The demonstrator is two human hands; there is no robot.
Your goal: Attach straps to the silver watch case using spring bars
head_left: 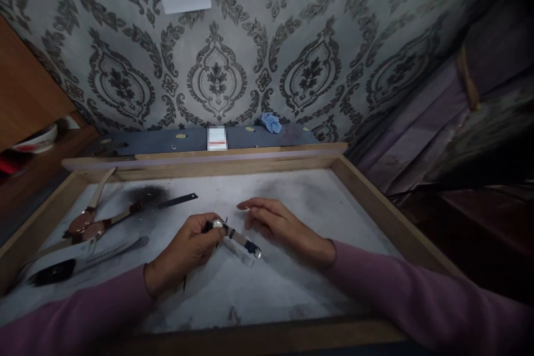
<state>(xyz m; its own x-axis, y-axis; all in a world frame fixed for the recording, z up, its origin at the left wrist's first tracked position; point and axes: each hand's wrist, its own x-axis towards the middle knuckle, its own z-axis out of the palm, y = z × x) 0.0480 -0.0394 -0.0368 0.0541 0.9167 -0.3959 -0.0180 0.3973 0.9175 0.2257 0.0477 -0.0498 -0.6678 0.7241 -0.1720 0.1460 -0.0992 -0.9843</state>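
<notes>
My left hand grips a wristwatch between thumb and fingers, its round face turned up. One half of the watch strap, with a metal buckle at its end, stretches out toward the lower right. The rest of the strap is mostly hidden by the hand. To the right, my right hand hovers over the white surface, apart from the watch. Its thumb and index finger pinch a small, thin, light-coloured piece, too small to name.
A wooden-edged white tray lies below my hands. At its left are watches with brown straps, a black-faced watch and a dark strap piece. Behind stand a phone-like screen and a crumpled blue cloth.
</notes>
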